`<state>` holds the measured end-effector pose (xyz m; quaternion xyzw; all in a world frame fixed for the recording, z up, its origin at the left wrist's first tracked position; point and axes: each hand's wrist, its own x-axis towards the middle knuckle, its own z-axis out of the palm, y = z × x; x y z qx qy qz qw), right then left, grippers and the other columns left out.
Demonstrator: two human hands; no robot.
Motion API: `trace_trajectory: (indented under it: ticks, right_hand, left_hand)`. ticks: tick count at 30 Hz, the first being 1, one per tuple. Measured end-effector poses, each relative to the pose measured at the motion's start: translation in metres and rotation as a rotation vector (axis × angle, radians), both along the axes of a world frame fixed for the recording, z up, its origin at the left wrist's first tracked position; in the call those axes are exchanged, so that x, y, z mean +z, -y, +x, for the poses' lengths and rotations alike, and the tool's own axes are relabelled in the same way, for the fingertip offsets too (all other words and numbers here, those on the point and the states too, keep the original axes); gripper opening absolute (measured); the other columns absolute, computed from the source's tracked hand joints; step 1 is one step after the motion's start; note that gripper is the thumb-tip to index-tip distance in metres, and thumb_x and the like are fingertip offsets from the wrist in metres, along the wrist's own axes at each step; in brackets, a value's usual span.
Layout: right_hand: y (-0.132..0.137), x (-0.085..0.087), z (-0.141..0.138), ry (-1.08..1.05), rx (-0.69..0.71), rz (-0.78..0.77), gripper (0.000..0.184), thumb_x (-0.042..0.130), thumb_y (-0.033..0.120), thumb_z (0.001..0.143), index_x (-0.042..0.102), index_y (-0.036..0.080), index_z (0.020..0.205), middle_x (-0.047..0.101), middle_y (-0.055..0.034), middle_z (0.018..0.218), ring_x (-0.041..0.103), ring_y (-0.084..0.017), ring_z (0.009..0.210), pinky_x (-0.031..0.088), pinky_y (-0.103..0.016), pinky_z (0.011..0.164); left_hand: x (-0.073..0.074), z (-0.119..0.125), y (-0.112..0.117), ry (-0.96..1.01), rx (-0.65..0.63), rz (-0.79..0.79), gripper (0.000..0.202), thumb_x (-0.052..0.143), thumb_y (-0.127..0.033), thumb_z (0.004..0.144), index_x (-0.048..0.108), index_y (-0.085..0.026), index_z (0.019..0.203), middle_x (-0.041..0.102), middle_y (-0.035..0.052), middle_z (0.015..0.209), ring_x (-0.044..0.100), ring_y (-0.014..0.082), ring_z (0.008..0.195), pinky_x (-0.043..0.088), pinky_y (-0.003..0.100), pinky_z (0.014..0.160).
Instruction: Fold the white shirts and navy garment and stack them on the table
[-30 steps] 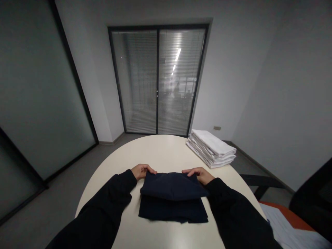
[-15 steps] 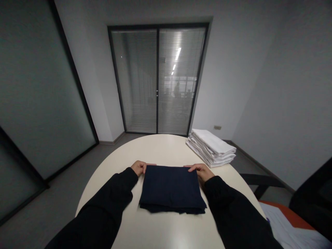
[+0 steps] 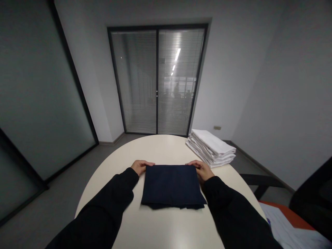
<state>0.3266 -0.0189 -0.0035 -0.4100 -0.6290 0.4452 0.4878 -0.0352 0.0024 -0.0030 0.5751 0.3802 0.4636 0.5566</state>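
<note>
A folded navy cloth (image 3: pixel 171 186) lies in front of me, its layered near edge slightly uneven. My left hand (image 3: pixel 141 167) is at its far left corner, fingers reaching along the far edge. At the far right corner, my right hand (image 3: pixel 201 168) curls around the cloth in the same way. Both hands look closed on the corners, with some fingertips hidden behind the fabric. The cloth rests on or just above a round cream table (image 3: pixel 153 228).
A stack of folded white cloths (image 3: pixel 211 148) stands at the table's back right edge. To the right is a chair with a black armrest (image 3: pixel 261 180), with papers (image 3: pixel 287 224) on its orange seat. Beyond the table are glass doors with blinds (image 3: pixel 158 79).
The cloth's near edge has shifted slightly away from me and lies flatter. My fingers have moved from the top of the corners onto the far edge.
</note>
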Motion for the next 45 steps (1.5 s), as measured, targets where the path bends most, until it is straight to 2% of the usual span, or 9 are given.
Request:
trace_trajectory:
  ticks: [7,11,16,22,27,32,36,40,45]
  right_hand:
    - [-0.005,-0.009,0.001,0.18,-0.06,0.022,0.027,0.074,0.035,0.064,0.07,0.017,0.084,0.072,-0.0041,0.077,0.066,-0.02,0.073,0.051,-0.036,0.075]
    - [-0.004,-0.009,0.001,0.2,-0.097,0.035,0.023,0.071,0.034,0.065,0.069,0.017,0.081,0.07,-0.0024,0.07,0.063,-0.018,0.066,0.05,-0.032,0.068]
    - [-0.004,-0.01,0.003,0.277,-0.088,0.038,0.025,0.067,0.035,0.068,0.069,0.016,0.084,0.068,-0.0013,0.067,0.06,-0.015,0.06,0.047,-0.028,0.059]
    - [-0.007,-0.013,0.005,0.316,-0.112,0.069,0.023,0.065,0.033,0.067,0.069,0.016,0.083,0.069,-0.0009,0.067,0.062,-0.015,0.062,0.049,-0.029,0.065]
    - [-0.012,-0.012,0.008,0.303,-0.126,-0.005,0.022,0.063,0.033,0.069,0.069,0.016,0.081,0.071,-0.0045,0.071,0.069,-0.021,0.075,0.054,-0.035,0.076]
    - [0.011,0.027,-0.009,0.462,-0.224,0.147,0.027,0.053,0.03,0.081,0.07,0.018,0.099,0.073,-0.0083,0.101,0.066,-0.024,0.097,0.047,-0.044,0.096]
    - [0.052,0.059,-0.05,0.728,0.004,0.365,0.043,0.045,0.042,0.093,0.054,0.026,0.132,0.056,-0.0053,0.138,0.041,-0.025,0.135,0.023,-0.049,0.116]
    - [0.076,0.049,-0.079,0.966,0.152,0.365,0.056,0.038,0.053,0.095,0.034,0.031,0.147,0.032,-0.0035,0.155,0.02,-0.026,0.145,0.006,-0.054,0.118]
    - [0.077,0.024,-0.078,1.095,0.081,0.274,0.068,0.035,0.064,0.091,0.024,0.032,0.15,0.02,-0.002,0.159,0.013,-0.028,0.147,0.009,-0.055,0.117]
  left_hand:
    - [-0.007,0.005,0.002,-0.081,0.083,0.106,0.007,0.077,-0.018,0.06,0.075,-0.015,0.066,0.076,0.0093,0.085,0.069,0.0275,0.092,0.048,0.044,0.098]
    - [0.005,0.009,0.009,-0.148,0.104,0.206,0.009,0.069,-0.015,0.065,0.074,-0.019,0.06,0.074,0.0081,0.099,0.064,0.0279,0.103,0.042,0.044,0.104]
    - [0.039,0.029,0.036,-0.461,-0.042,0.569,0.025,0.055,-0.026,0.084,0.073,-0.023,0.102,0.068,0.0047,0.118,0.055,0.0258,0.12,0.024,0.05,0.115]
    - [0.037,0.06,0.084,-1.067,-0.251,0.733,0.07,0.052,-0.053,0.088,0.028,-0.031,0.15,0.011,0.0067,0.16,0.01,0.0336,0.146,0.013,0.057,0.115]
    - [0.025,0.067,0.096,-1.298,-0.305,0.699,0.073,0.051,-0.055,0.088,0.016,-0.04,0.151,0.004,0.0062,0.161,0.005,0.0384,0.145,0.009,0.065,0.111]
    - [0.028,0.066,0.094,-1.311,-0.303,0.698,0.073,0.05,-0.057,0.088,0.015,-0.042,0.15,0.003,0.0049,0.161,0.004,0.0399,0.145,0.01,0.065,0.111]
    - [0.025,0.067,0.093,-1.312,-0.286,0.719,0.073,0.05,-0.058,0.088,0.016,-0.042,0.15,0.006,0.0048,0.161,0.006,0.0389,0.145,0.011,0.065,0.111]
    - [0.019,0.067,0.091,-1.297,-0.257,0.732,0.07,0.049,-0.059,0.088,0.023,-0.04,0.149,0.012,0.0048,0.16,0.008,0.0381,0.145,0.011,0.064,0.112]
    - [0.013,0.065,0.084,-1.306,-0.185,0.659,0.063,0.036,-0.06,0.093,0.026,-0.035,0.15,0.014,0.0038,0.16,0.007,0.0346,0.146,0.012,0.058,0.115]
